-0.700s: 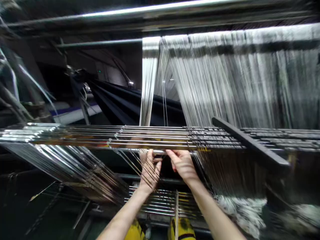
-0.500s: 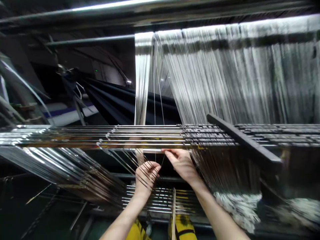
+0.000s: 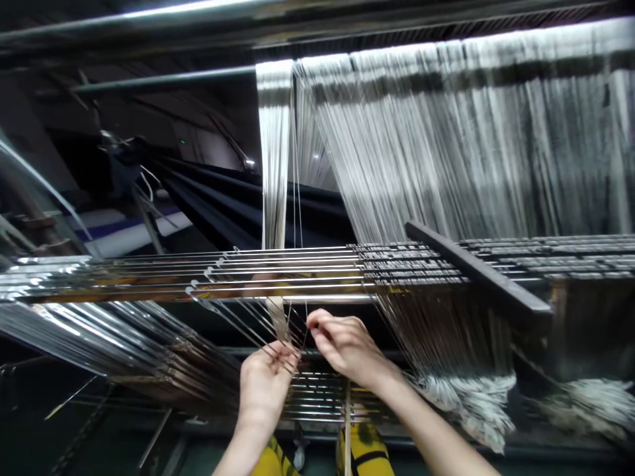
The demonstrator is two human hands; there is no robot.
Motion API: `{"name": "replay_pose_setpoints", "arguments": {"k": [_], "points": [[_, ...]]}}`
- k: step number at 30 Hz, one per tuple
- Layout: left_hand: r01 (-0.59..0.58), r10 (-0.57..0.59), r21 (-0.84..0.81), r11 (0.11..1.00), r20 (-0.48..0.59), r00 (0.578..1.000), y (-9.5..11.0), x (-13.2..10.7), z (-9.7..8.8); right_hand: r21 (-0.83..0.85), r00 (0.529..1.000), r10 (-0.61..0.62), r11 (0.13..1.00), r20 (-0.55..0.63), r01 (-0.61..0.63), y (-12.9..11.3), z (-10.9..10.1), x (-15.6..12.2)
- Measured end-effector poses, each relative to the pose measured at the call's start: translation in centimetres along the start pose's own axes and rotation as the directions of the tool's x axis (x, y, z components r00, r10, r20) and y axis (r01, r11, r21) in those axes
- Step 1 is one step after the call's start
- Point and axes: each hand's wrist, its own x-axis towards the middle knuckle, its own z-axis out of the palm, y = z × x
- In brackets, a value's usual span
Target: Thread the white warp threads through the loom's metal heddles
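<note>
Below the loom's steel rods, the right hand presses its fingertips together, on a thread or not unclear, while the left hand curls against slanted heddle wires.

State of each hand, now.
Left hand: fingers curled on thin strands.
Right hand: fingers pinched shut; whether anything is held cannot be told.

A long rack of metal rods on the loom runs level across the view, and it carries everything here. A flat black bar lies slantwise across the rack's right half, resting on the rods. White threads come down behind the rack, and thin wires slant away beneath it.
</note>
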Motion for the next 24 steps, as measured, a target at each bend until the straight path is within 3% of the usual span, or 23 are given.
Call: {"name": "replay_pose_setpoints", "arguments": {"k": [3,7,11,14,17,19,22,24], "points": [[0.083,-0.075,-0.118,0.99,0.065,0.995,-0.5,-0.1,-0.3,0.066,0.999,-0.052,0.996,-0.011,0.052,0.1,-0.3,-0.6],[0.076,-0.077,-0.204,0.976,-0.001,0.997,0.4,-0.5,0.5,-0.092,0.998,-0.003,0.996,0.069,0.009,-0.3,-0.1,0.1],[0.002,0.007,-0.096,0.995,0.089,0.996,0.9,-0.8,0.7,-0.144,0.995,0.023,0.989,0.1,-0.008,-0.7,0.1,0.6],[-0.044,0.048,-0.044,0.998,0.092,0.995,-0.1,-0.8,0.1,-0.058,0.997,-0.032,0.998,0.073,0.037,-0.6,0.0,0.0],[-0.008,0.009,-0.005,1.0,0.14,0.99,-1.1,-1.3,0.0,0.029,0.997,-0.067,0.997,0.043,0.065,-0.5,-0.2,-0.5],[-0.02,0.009,0.058,0.998,0.186,0.982,-1.3,-2.0,0.1,-0.013,0.996,-0.032,0.999,0.079,0.034,-0.6,-0.2,-0.4],[-0.189,0.154,0.179,0.965,0.195,0.969,-1.1,-2.9,0.0,-0.07,0.991,0.002,0.998,0.132,0.007,-0.8,-0.2,0.0],[-0.171,0.144,0.19,0.967,0.147,0.979,-1.3,-3.0,-0.3,-0.036,0.993,-0.018,0.999,0.114,0.023,-0.8,-0.1,-0.1]]}}
